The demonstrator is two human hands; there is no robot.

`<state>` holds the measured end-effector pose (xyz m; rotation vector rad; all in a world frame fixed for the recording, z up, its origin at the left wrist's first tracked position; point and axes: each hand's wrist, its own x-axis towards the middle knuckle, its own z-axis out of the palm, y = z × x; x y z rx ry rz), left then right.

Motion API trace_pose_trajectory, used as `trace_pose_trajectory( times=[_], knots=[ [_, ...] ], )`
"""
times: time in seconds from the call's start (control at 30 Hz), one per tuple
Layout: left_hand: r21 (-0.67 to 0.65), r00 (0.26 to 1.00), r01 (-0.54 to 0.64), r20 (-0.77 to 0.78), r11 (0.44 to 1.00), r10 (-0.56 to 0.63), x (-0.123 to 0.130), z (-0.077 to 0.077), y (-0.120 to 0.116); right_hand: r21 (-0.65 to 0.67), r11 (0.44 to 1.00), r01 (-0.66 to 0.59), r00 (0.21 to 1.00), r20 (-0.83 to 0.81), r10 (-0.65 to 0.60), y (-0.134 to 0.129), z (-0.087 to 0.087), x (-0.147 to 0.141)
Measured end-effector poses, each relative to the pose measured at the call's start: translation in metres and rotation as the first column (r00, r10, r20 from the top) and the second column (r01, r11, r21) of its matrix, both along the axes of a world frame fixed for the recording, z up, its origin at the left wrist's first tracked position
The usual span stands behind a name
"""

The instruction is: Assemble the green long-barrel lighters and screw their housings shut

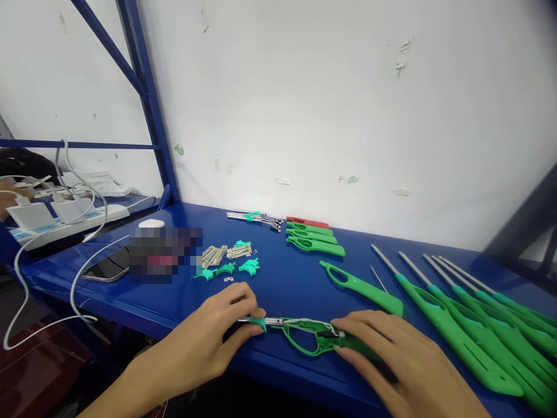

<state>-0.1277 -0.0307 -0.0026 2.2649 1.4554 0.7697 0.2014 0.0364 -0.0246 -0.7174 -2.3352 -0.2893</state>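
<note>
Near the table's front edge, my left hand (220,328) pinches a metal lighter tube (274,321) at its teal collar (258,323). The tube's inner end lies against the front of an open green lighter handle shell (300,348). White wires (311,323) run along the shell to a small black part (327,334) by my right fingertips. My right hand (387,354) is closed around the shell's rear, covering much of it. Just beyond lies another green handle half (361,287), a thin metal rod (378,280) beside it.
Several assembled green lighters (456,337) lie at right. Green handle halves (313,246), a red one (308,222) and wired tubes (246,216) are at the back. Teal triggers (249,267) and pale inner parts (239,251) lie left, near a phone (107,264) and a white cable (80,284).
</note>
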Motion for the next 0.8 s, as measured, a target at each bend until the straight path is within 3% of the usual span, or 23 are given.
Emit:
trace_pose_trajectory(
  times=[0.13, 0.43, 0.53, 0.67, 0.8],
  knots=[
    [0.017, 1.000, 0.011, 0.006, 1.000, -0.011, 0.000, -0.002, 0.000, 0.015, 1.000, -0.024, 1.000, -0.016, 0.024, -0.002, 0.004, -0.014],
    [0.037, 0.999, -0.006, -0.033, 0.999, 0.007, -0.002, -0.007, -0.001, -0.006, 0.998, -0.067, 0.997, -0.041, 0.066, -0.004, 0.010, -0.016],
    [0.093, 0.995, 0.004, -0.097, 0.996, 0.005, -0.001, -0.008, -0.003, -0.025, 0.998, -0.065, 0.997, -0.042, 0.064, -0.005, 0.008, -0.016],
    [0.264, 0.981, 0.013, -0.190, 0.964, 0.039, 0.003, -0.008, -0.009, -0.053, 0.996, -0.068, 0.997, -0.039, 0.066, -0.006, 0.005, -0.015],
    [0.269, 0.979, 0.033, -0.204, 0.963, 0.023, 0.017, -0.001, -0.010, -0.070, 0.995, -0.073, 0.996, -0.046, 0.070, -0.006, 0.004, -0.015]
  ],
)
